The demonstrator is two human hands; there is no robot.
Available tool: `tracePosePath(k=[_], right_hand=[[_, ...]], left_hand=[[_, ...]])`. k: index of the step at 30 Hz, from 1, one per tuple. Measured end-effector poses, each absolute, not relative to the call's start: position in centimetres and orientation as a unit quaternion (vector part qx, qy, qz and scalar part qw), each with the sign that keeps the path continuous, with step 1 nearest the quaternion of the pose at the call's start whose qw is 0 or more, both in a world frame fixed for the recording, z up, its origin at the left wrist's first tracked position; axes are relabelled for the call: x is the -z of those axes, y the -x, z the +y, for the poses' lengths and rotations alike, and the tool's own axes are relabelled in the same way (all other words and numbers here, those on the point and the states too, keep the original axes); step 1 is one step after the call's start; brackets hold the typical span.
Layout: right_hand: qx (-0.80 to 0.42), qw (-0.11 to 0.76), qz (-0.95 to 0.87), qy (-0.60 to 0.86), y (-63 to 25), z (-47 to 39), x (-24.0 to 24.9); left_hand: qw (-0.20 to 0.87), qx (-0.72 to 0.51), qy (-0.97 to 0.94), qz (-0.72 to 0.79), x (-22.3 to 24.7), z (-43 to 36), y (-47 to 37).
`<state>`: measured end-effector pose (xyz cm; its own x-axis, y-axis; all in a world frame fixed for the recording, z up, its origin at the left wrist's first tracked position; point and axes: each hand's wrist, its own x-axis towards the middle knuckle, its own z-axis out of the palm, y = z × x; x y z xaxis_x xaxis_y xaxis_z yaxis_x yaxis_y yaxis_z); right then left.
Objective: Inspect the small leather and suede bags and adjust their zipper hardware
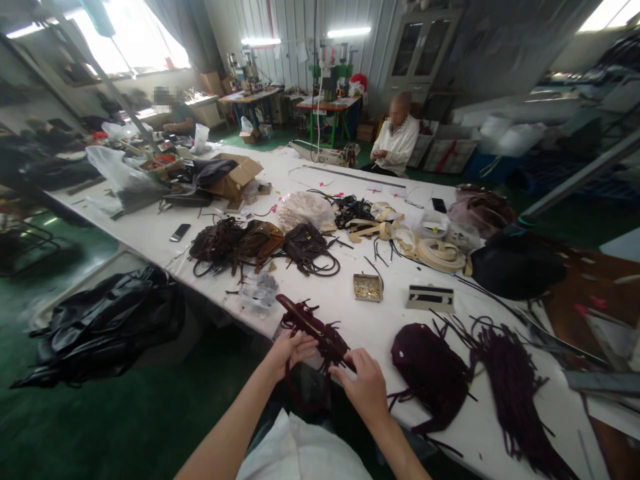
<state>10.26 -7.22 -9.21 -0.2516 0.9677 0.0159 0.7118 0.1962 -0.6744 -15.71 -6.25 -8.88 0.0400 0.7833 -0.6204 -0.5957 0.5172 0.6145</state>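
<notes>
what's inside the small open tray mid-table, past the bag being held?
The small tray holds a layer of small gold-coloured metal pieces, too small to identify. They cover its bottom. It sits on the white table, beyond the dark fringed bag held by left hand and right hand.

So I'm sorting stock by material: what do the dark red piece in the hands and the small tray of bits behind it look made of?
The dark red piece looks like matte suede or soft leather, with limp cut fringe. The small tray holds shiny gold-toned bits, probably metal hardware; too small to be sure.
</notes>
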Motion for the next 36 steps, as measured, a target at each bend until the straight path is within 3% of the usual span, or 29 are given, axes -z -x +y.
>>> tracePosePath(k=[4, 7, 9, 15, 23, 28, 36], right_hand=[[-0.345, 0.265, -0.668, 0.604, -10.4, -7.6, 15.6], [-0.349, 0.319, -0.63, 0.616, -11.0, -6.4, 17.5], [-0.367, 0.333, -0.59, 0.638, -11.6, -5.4, 17.4], [-0.656, 0.28, -0.439, 0.547, -13.6, -3.8, 15.6], [-0.766, 0.326, -0.352, 0.428, -16.3, -4.4, 13.8], [-0.755, 0.338, -0.362, 0.43, -16.4, -4.6, 13.7], [-0.619, 0.28, -0.502, 0.535, -15.5, -4.3, 13.1]], left_hand=[[0.717, -0.485, -0.069, 0.496, 9.4, -6.8, 16.7], [0.717, -0.481, -0.058, 0.502, 9.5, -7.3, 17.1], [0.715, -0.476, -0.053, 0.509, 9.5, -7.6, 17.5], [0.703, -0.483, -0.047, 0.52, 9.5, -8.4, 18.6], [0.679, -0.508, -0.026, 0.53, 10.0, -7.6, 18.5], [0.668, -0.509, -0.022, 0.543, 9.4, -6.9, 17.9], [0.66, -0.488, -0.036, 0.571, 7.3, -6.7, 15.7]])
